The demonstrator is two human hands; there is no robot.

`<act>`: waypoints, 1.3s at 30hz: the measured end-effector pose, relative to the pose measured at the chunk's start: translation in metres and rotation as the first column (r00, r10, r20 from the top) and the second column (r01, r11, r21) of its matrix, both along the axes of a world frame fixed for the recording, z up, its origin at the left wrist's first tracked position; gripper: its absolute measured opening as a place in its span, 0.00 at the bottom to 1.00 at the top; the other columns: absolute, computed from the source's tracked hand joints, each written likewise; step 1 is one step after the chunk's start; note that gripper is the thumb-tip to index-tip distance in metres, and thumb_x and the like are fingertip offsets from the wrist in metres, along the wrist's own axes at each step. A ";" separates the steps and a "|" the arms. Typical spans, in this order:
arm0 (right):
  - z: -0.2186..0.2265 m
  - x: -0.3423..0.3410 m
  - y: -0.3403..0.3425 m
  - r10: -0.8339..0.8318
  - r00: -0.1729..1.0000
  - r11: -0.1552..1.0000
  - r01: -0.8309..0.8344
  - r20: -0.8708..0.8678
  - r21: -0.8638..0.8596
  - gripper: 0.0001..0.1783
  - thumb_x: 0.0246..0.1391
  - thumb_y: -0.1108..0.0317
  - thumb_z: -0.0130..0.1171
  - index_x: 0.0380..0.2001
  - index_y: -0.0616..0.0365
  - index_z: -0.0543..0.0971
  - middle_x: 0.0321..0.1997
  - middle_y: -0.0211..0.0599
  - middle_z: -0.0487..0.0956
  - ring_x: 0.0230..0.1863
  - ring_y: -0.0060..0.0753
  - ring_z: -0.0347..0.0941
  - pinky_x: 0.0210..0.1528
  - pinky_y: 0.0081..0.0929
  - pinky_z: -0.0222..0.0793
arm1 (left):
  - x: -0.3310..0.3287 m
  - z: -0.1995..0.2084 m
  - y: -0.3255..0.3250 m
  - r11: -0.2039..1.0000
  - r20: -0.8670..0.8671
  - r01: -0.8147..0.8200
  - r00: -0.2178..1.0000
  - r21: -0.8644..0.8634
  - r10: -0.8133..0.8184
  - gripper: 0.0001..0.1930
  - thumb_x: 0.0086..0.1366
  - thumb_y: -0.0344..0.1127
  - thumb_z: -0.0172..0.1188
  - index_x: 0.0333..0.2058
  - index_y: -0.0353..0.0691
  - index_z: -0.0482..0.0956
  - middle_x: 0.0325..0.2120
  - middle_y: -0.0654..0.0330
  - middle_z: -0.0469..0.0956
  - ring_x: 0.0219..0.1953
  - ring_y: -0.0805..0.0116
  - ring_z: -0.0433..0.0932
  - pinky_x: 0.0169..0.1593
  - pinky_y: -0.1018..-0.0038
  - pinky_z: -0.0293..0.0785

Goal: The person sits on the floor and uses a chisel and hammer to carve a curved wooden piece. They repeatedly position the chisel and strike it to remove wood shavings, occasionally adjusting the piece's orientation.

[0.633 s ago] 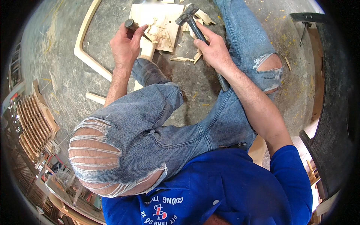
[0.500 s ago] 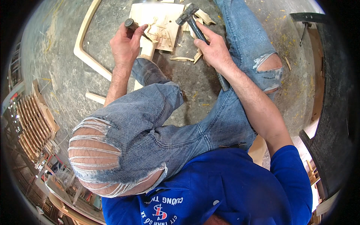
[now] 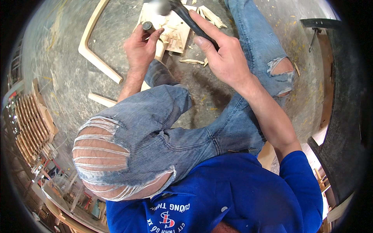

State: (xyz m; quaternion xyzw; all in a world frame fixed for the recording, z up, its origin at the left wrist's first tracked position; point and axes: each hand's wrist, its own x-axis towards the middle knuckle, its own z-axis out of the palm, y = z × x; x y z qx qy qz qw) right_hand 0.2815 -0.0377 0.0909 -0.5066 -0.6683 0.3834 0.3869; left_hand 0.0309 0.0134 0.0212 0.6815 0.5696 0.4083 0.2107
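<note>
My left hand (image 3: 139, 50) is closed around the upright chisel (image 3: 148, 26), whose round butt end points up at me; its blade is hidden by the hand and chips. Under it lies a pale wooden board (image 3: 178, 43) scattered with wood chips (image 3: 166, 32). A pale wooden piece (image 3: 160, 50) runs from the board back beside my foot. In my right hand (image 3: 229, 60) is a hammer (image 3: 194, 24), gripped by its dark handle. The hammer's head is blurred and raised above the board, just right of the chisel's butt and apart from it.
A bent wooden frame piece (image 3: 90, 50) lies on the concrete floor at left, near another wooden strip (image 3: 101, 99). Shavings (image 3: 210, 17) litter the floor past my right hand. Slatted wooden parts (image 3: 33, 128) stand far left. A black structure (image 3: 345, 116) rises at right.
My right hand has lifted the hammer up toward me and swung it left over the board. My left hand with the chisel has shifted slightly right.
</note>
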 end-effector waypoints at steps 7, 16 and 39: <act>0.036 -0.027 0.004 0.134 0.948 0.957 -0.199 0.288 0.213 0.35 0.63 0.77 0.61 0.71 0.42 0.73 0.42 0.47 0.87 0.37 0.43 0.85 0.41 0.36 0.84 | -0.005 -0.006 -0.003 0.999 -0.076 -0.014 0.997 0.041 0.017 0.12 0.65 0.36 0.75 0.37 0.35 0.82 0.29 0.57 0.88 0.34 0.70 0.89 0.37 0.73 0.84; 0.041 -0.036 -0.006 0.099 0.949 0.968 -0.161 0.298 0.190 0.35 0.63 0.75 0.63 0.72 0.39 0.73 0.31 0.50 0.83 0.30 0.46 0.83 0.35 0.41 0.80 | -0.012 -0.011 -0.011 0.999 -0.040 -0.038 0.999 0.003 0.038 0.12 0.65 0.35 0.75 0.38 0.36 0.82 0.32 0.56 0.88 0.36 0.68 0.90 0.38 0.72 0.86; 0.032 -0.026 0.013 0.148 0.925 0.946 -0.235 0.350 0.221 0.34 0.65 0.71 0.62 0.73 0.39 0.71 0.34 0.44 0.85 0.30 0.42 0.84 0.37 0.39 0.85 | -0.011 -0.013 -0.007 0.998 0.053 -0.020 0.998 -0.056 0.023 0.12 0.64 0.34 0.76 0.37 0.34 0.82 0.27 0.59 0.86 0.34 0.74 0.87 0.38 0.73 0.85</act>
